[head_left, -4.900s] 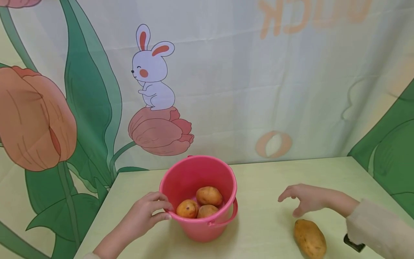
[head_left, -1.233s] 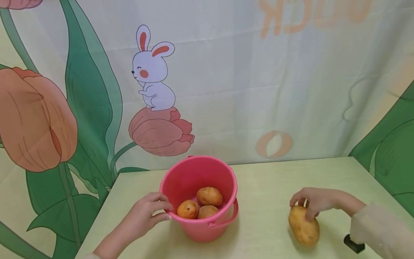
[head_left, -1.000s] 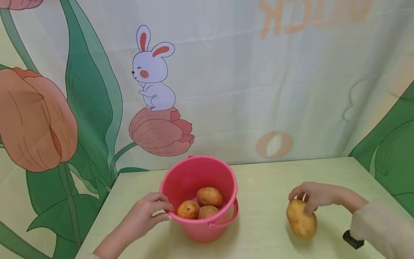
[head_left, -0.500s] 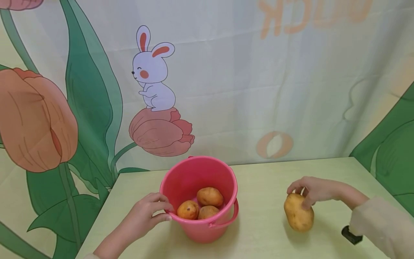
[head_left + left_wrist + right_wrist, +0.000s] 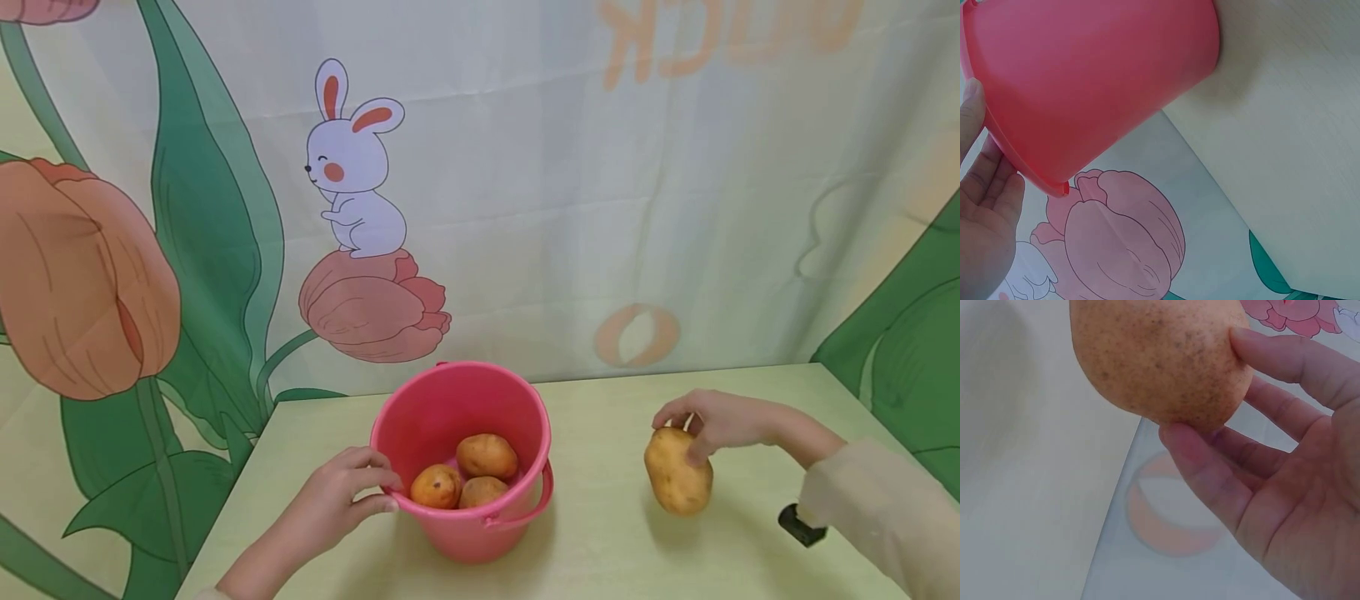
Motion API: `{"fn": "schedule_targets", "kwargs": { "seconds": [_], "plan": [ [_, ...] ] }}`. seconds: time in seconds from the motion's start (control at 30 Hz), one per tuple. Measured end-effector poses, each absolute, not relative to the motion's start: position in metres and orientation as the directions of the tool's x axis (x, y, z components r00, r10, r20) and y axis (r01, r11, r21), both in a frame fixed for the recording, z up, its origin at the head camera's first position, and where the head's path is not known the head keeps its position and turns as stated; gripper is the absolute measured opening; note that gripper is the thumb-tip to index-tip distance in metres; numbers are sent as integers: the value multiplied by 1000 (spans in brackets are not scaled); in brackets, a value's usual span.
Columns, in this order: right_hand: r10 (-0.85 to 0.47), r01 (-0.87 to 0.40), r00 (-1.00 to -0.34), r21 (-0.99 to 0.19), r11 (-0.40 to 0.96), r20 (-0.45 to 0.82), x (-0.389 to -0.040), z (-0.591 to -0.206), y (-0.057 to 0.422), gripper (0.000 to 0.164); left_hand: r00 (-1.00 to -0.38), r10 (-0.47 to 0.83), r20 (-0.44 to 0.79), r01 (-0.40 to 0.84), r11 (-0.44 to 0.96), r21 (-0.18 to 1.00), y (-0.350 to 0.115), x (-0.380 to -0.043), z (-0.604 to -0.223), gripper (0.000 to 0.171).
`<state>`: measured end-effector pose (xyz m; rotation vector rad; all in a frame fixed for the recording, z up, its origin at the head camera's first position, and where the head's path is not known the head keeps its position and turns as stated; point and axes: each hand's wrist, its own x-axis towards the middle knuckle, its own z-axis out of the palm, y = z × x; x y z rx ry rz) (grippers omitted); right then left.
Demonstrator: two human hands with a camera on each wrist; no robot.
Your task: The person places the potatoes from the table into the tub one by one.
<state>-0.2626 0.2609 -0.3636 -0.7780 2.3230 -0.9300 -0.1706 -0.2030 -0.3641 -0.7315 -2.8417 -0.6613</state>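
Note:
A pink bucket [image 5: 480,537] stands on the table with three potatoes inside, one of them the rear potato [image 5: 487,456]. My left hand [image 5: 341,492] pinches the bucket's rim at its left side; the left wrist view shows the thumb and fingers on the rim of the bucket [image 5: 1097,81]. To the right of the bucket, my right hand [image 5: 723,421] holds a large potato [image 5: 677,475] by its upper end, raised above the tabletop. In the right wrist view, thumb and fingers of the right hand [image 5: 1297,469] grip the end of the speckled potato [image 5: 1160,356].
The pale table [image 5: 600,533] ends at the back against a printed curtain [image 5: 540,217] with a rabbit and tulips. A pink handle [image 5: 542,500] hangs down on the bucket's right side. A black device [image 5: 802,525] sits at the right wrist, under the sleeve.
The right hand first hovered beside the potato on the table, then took hold of it and lifted it, moving up and a little left. The left hand and bucket have stayed put.

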Motion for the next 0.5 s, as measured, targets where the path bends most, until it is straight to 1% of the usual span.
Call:
{"fn": "schedule_targets", "kwargs": {
  "seconds": [0.33,0.5],
  "plan": [
    [-652,-369,-729,-681,633,-210,-267,-347,254,51,-871,427,241,490,780,389,-203,-170,-364,18],
    [-650,-376,-733,-677,633,-200,-267,-336,249,50,-869,431,242,493,781,384,-203,-170,-363,18]
  ]
}}
